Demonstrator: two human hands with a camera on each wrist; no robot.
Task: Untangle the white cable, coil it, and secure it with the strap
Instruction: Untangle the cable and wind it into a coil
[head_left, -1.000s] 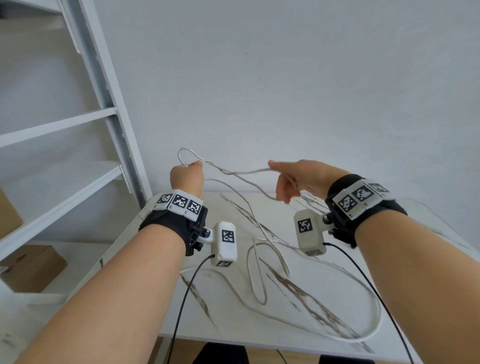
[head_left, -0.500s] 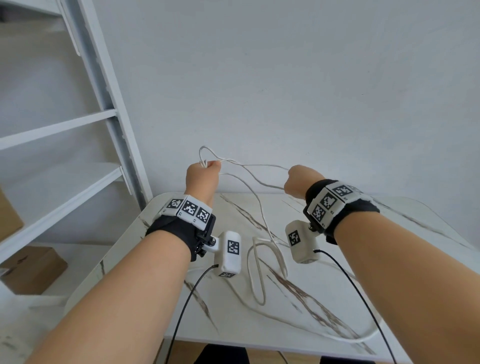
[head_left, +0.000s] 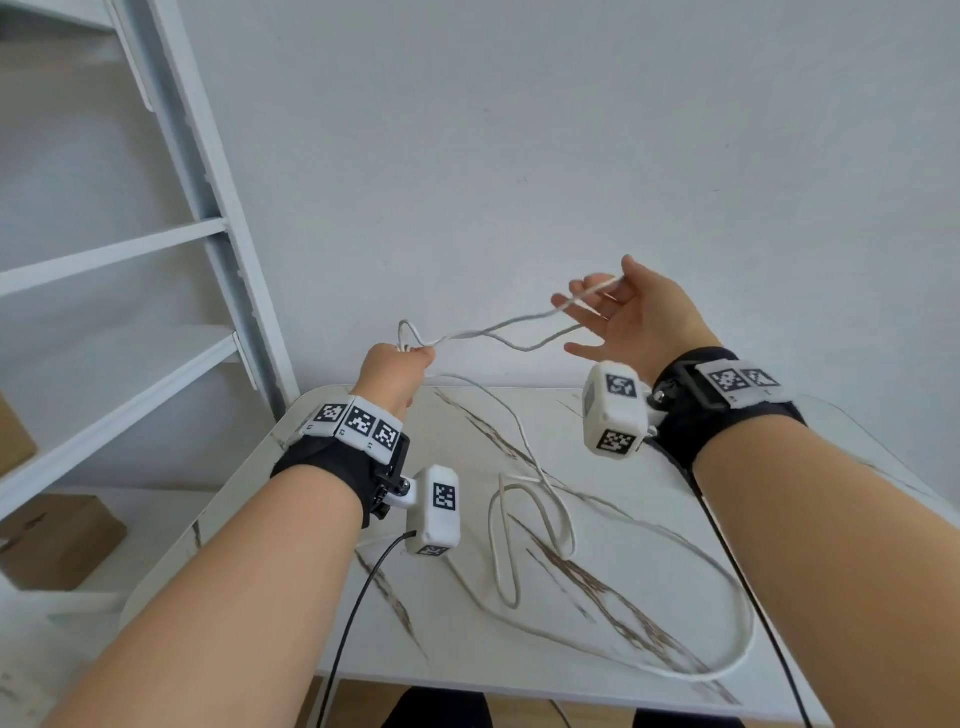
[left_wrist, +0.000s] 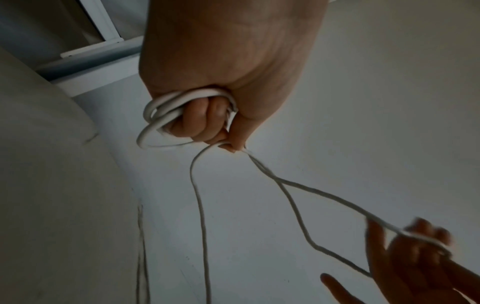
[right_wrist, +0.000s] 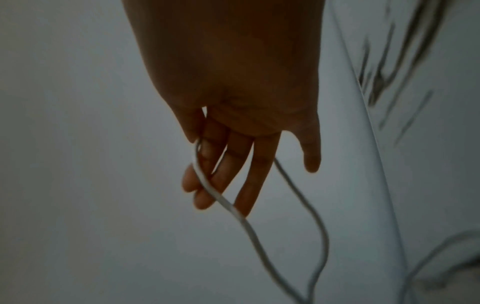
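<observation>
The white cable (head_left: 498, 330) runs through the air between my two raised hands. My left hand (head_left: 395, 369) is a fist around a few small loops of the cable (left_wrist: 166, 109), thumb pressed over them. To the right and higher, my right hand (head_left: 618, 317) is spread palm up, and a long loop of the cable (right_wrist: 221, 199) lies across its straight fingers (right_wrist: 244, 174). From the left fist one strand drops to the marble-patterned table (head_left: 623, 499), where the rest of the cable (head_left: 535, 514) lies in loose bends and one wide loop. No strap is in view.
A white metal shelf unit (head_left: 218, 208) stands to the left of the table, with cardboard boxes (head_left: 57, 540) on the floor under it. A plain white wall is close behind the table. Black leads (head_left: 353, 613) hang from both wrist cameras towards the table's near edge.
My right hand was a fist close to the left hand; it has swung up and to the right and opened, drawing out a loop. The left hand keeps gripping its loops.
</observation>
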